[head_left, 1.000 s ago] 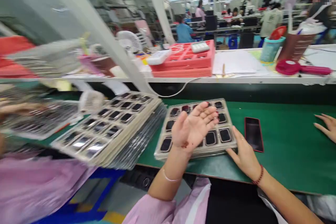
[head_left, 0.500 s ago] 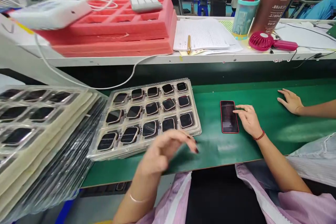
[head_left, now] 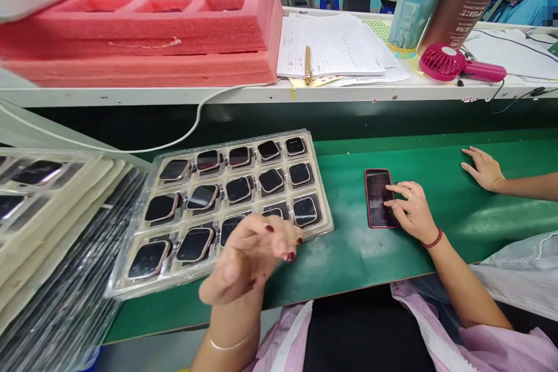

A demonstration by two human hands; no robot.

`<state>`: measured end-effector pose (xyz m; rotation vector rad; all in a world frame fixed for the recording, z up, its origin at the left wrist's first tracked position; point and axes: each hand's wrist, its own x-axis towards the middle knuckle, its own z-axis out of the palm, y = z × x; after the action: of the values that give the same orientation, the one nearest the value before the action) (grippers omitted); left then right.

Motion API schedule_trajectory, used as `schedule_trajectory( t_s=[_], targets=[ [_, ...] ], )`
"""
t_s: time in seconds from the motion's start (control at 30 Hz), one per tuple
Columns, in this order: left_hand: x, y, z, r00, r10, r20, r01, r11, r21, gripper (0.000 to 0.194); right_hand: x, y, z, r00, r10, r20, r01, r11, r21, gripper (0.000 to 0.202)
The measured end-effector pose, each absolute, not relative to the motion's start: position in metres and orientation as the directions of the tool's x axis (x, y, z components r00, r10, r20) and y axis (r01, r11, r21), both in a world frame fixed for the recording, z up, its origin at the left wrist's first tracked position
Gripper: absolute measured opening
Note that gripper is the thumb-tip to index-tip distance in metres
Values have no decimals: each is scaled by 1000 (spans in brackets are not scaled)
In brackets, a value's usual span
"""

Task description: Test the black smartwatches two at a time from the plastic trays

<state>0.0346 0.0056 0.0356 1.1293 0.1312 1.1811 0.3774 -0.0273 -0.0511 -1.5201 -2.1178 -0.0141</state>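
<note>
In the head view, my left hand (head_left: 255,256) is raised above the near edge of the green bench, in front of a clear plastic tray (head_left: 222,180). Its fingers are loosely bent, the thumb stands apart, and nothing is in it. The tray holds rows of watches (head_left: 194,244) with dark square faces; my hand hides part of the nearest row. Fingertips of my right hand (head_left: 410,209) rest on the dark screen of a red-edged smartphone (head_left: 378,199) lying flat on the bench. That hand grips nothing.
Stacked trays with more watches (head_left: 39,171) stand at the left. On the white shelf are red foam trays (head_left: 174,40), papers (head_left: 331,46) with a gold pen (head_left: 307,64), a teal cup (head_left: 412,17) and a pink fan (head_left: 442,63). Another person's hand (head_left: 483,170) lies at the right.
My left hand has moved left and turned palm upward. Two fingertips of my right hand now touch the phone screen. The view has shifted closer to the watch tray.
</note>
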Motion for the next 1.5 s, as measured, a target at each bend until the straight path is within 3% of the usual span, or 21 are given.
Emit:
schedule_trajectory(
  t_s=[0.17,0.3,0.47,0.57,0.63,0.7,0.8,0.97,1.13,1.3,1.4,1.5],
  targets=[
    [14,14,41,287,907,307,-807,57,588,26,380,-25,-58,-157,889,430,912,298,-283,29],
    [7,18,44,194,970,144,-885,110,452,31,377,-21,-60,-151,904,400,924,272,-267,30],
    [12,16,47,143,987,77,-898,96,430,34,366,-24,-54,-260,885,386,878,383,-286,27],
    [12,17,47,125,990,68,-899,84,429,33,363,-25,-52,-305,872,382,815,447,-370,25],
    [11,17,46,125,990,69,-899,84,429,32,368,-25,-55,-171,890,423,775,387,-500,24],
    [9,17,44,139,986,88,-900,89,427,30,379,-23,-60,95,897,431,693,251,-676,25],
    [8,15,44,142,986,85,-902,93,420,29,399,-21,-71,408,864,297,476,76,-876,31],
    [7,18,41,153,983,101,-902,97,420,27,418,-20,-79,475,867,150,297,3,-955,37],
    [5,22,37,148,982,115,-905,88,417,27,415,-34,-74,397,899,185,466,-24,-884,30],
    [3,24,36,170,981,93,-911,120,395,28,401,-72,-74,158,937,312,803,63,-593,27],
    [3,25,36,178,978,110,-907,119,404,27,391,-99,-76,59,958,279,889,76,-451,35],
    [3,25,36,193,972,131,-902,124,413,26,384,-121,-78,56,964,259,920,50,-388,41]
  ],
)
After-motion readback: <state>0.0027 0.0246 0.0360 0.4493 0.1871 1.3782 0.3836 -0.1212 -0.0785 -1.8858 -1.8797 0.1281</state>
